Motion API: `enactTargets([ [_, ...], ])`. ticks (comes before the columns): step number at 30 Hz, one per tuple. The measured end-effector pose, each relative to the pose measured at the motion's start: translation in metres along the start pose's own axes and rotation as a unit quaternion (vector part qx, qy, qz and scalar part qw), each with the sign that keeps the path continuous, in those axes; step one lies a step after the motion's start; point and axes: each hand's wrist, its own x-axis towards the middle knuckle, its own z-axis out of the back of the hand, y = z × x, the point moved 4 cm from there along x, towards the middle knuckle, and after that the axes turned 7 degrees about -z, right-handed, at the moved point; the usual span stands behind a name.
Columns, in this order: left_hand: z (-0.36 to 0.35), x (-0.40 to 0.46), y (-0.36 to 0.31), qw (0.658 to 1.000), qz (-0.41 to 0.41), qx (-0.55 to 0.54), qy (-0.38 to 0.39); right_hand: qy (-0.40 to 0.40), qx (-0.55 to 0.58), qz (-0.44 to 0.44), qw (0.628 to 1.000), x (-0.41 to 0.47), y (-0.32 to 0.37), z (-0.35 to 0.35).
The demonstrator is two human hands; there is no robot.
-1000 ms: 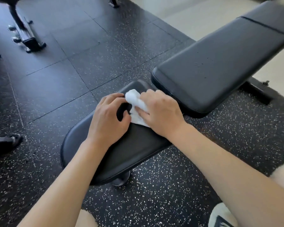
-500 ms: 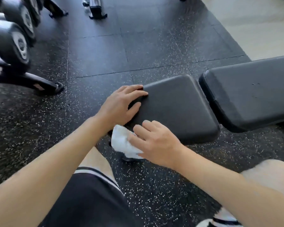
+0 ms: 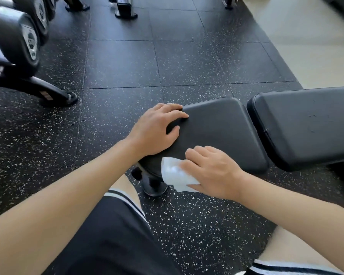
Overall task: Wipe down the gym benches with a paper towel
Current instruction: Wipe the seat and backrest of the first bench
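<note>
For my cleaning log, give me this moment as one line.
step: wiping seat pad | right hand: presses paper towel on near edge | left hand: rests on pad | back pad: untouched

Bright daylight from upper right; edges bowed, slight motion blur.
</note>
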Motion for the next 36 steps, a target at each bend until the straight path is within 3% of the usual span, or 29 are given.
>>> enactTargets([
  [6,0.001,-0.001,0.002,1.0,-0.001,-0.005,-0.004,0.038,0.005,0.011,0.999,-0.002,-0.004,0.009],
  [11,-0.003,-0.003,0.004,1.0,0.004,-0.006,-0.014,0.048,0.067,-0.145,0.986,-0.049,-0.057,0.027],
  [15,-0.002,-0.002,0.004,1.0,0.005,-0.011,-0.022,0.044,0.055,-0.183,0.981,-0.049,-0.06,0.027],
  [22,-0.001,-0.003,0.009,0.994,0.039,-0.088,-0.052,-0.055,0.065,-0.169,0.982,0.039,0.01,0.011],
  [26,-0.003,-0.006,0.011,0.992,0.047,-0.094,-0.075,-0.048,0.099,-0.138,0.984,0.024,-0.005,0.011],
  [32,-0.005,-0.004,0.009,0.993,0.053,-0.066,-0.086,-0.058,0.095,-0.382,0.918,-0.032,-0.122,0.018],
  [36,-0.004,-0.005,0.006,0.993,0.048,-0.055,-0.095,-0.065,0.044,-0.436,0.897,0.005,-0.148,0.006],
])
